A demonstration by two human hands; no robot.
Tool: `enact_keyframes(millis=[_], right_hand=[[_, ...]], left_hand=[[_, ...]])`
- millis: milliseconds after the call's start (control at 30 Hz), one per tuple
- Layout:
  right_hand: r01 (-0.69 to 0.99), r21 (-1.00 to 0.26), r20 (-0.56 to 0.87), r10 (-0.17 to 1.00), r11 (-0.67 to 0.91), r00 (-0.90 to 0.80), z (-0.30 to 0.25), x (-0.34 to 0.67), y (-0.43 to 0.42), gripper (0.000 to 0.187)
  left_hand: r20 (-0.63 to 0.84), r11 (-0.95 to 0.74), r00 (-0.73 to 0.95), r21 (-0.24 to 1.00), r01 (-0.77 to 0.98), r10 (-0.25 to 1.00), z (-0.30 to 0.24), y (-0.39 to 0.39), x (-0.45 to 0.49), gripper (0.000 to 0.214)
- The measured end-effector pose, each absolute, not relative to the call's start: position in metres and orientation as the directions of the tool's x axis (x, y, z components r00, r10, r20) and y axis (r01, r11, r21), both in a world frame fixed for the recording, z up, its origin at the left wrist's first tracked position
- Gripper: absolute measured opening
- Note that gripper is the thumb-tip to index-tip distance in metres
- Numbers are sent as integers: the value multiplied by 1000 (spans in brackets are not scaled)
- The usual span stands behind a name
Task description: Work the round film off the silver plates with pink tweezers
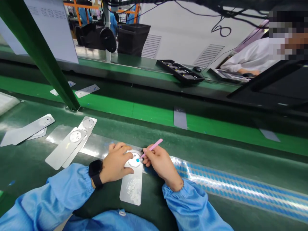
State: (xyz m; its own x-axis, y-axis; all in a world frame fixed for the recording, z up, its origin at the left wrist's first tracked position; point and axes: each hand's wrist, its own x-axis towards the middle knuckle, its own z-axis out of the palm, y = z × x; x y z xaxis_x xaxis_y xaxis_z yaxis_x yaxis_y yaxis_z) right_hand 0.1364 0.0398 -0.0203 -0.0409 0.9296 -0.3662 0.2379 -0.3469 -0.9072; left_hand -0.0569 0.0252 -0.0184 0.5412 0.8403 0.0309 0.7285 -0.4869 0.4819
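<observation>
My right hand (158,162) grips a slim pink tool (155,145) like a pen. Its tip meets a small blue piece (138,160) on the round white area of a pale flat panel (131,184). My left hand (117,163) lies over that panel's left side, thumb and fingers spread, their tips touching it near the circle. A heap of small clear or whitish bits (133,189) covers the panel's lower half. Beneath the hands runs a shiny clear strip with rows of blue pieces (216,181), stretching off to the right.
Several similar panels (61,150) overlap to my left, with more (33,130) farther left. A green belt (134,109) crosses beyond the bench, carrying spaced panels (180,118). A green post (43,57) slants down at left. Across the belt are black trays (180,71) and another person's sleeve (250,56).
</observation>
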Motion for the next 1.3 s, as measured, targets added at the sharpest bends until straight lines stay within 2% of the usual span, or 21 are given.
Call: enact_keyframes(millis=[900,1300], right_hand=[[291,-880,-389,921,-376,13,-8,129,40,15],[284,-909,-325,945,-305,-23,-15,132,38,11]], left_hand=[[30,-535,579,423,731,815,-17,24,-60,32],[-66,-552,600,322,769,797,3,18,-51,26]])
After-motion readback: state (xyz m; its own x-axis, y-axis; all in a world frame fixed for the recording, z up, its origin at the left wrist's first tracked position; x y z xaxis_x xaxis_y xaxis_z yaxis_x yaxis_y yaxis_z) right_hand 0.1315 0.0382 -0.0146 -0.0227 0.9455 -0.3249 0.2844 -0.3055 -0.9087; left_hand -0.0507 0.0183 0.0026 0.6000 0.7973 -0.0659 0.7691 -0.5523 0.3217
